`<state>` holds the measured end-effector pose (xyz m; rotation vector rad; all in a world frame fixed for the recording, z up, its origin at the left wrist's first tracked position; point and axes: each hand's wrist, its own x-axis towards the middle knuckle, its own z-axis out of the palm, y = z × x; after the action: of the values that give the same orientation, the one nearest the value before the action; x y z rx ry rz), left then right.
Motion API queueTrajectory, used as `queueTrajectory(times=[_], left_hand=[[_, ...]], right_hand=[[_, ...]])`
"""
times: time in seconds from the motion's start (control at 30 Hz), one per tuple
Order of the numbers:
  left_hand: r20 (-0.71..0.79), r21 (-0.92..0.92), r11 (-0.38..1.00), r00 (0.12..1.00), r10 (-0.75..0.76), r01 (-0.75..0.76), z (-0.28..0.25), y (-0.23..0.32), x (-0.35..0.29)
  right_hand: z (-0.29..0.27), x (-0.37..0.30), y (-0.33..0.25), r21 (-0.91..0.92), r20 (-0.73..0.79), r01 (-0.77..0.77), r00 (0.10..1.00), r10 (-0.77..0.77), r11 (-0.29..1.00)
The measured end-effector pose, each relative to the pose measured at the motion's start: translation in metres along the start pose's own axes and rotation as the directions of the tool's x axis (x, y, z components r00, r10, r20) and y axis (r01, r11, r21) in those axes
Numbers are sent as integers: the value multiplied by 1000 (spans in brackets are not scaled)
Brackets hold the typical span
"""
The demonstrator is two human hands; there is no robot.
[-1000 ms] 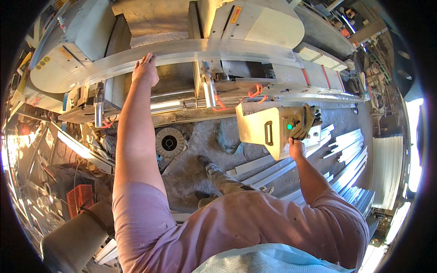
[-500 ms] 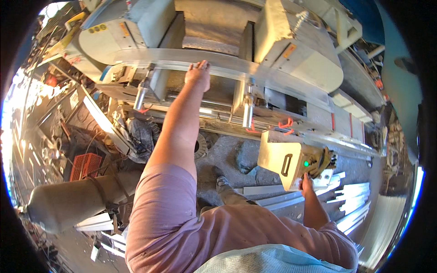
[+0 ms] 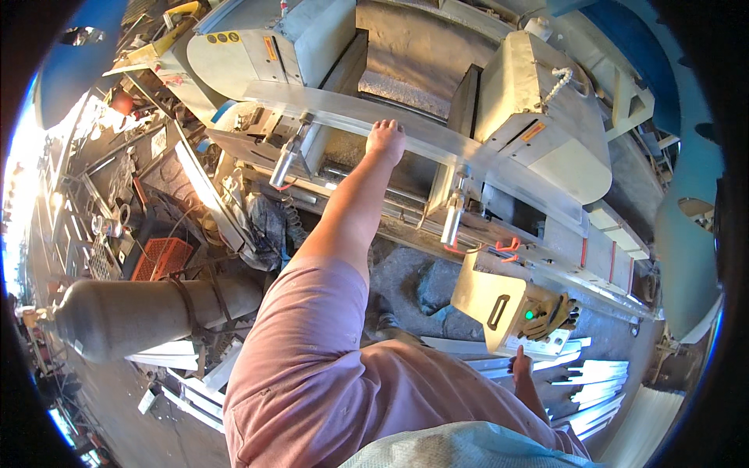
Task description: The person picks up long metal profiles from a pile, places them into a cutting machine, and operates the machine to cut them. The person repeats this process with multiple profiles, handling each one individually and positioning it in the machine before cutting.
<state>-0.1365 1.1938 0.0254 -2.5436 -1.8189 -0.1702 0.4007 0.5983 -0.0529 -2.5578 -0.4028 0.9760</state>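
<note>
A long, pale metal profile [image 3: 335, 115] lies across the two-headed machine in front of me. My left hand [image 3: 386, 142] reaches forward to its middle, fingers closed over the near edge. Two silver clamp cylinders [image 3: 287, 160] stand against the profile, one on either side of that hand. At lower right, my right hand [image 3: 521, 363] is just below the near edge of a cream control box [image 3: 480, 300]. Its fingers are apart and appear to hold nothing. A green-lit button [image 3: 530, 315] glows on the box, and a pair of work gloves [image 3: 551, 318] lies on top.
Cream machine heads [image 3: 546, 101] rise at both ends. To the left, a grey gas cylinder [image 3: 125, 316] lies on its side near an orange crate [image 3: 161, 259] and scrap. Loose metal strips [image 3: 597, 382] cover the floor at right. Red-handled parts [image 3: 509, 248] project near the box.
My right hand has drawn back from the control panel toward me. The left hand stays on the profile, while the whole view has shifted and turned slightly.
</note>
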Motion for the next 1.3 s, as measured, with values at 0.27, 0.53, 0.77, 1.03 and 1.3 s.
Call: queueTrajectory(times=[0.27,0.53,0.77,1.03,1.3], left_hand=[[137,-155,986,987,83,-61,-3,-14,33],[-13,80,952,954,299,-297,0,-25,29],[-74,-96,995,997,34,-41,1,-11,15],[48,-311,913,963,-264,266,25,-1,16],[177,310,950,984,-21,-36,27,-8,17]], right_hand=[[41,-87,69,220,-15,-209,976,218,953],[104,-194,84,64,46,-319,948,316,946],[102,-210,74,234,24,-293,955,296,927],[83,-184,88,213,70,-284,959,276,935],[30,-78,54,-21,-263,4,965,-9,1000]])
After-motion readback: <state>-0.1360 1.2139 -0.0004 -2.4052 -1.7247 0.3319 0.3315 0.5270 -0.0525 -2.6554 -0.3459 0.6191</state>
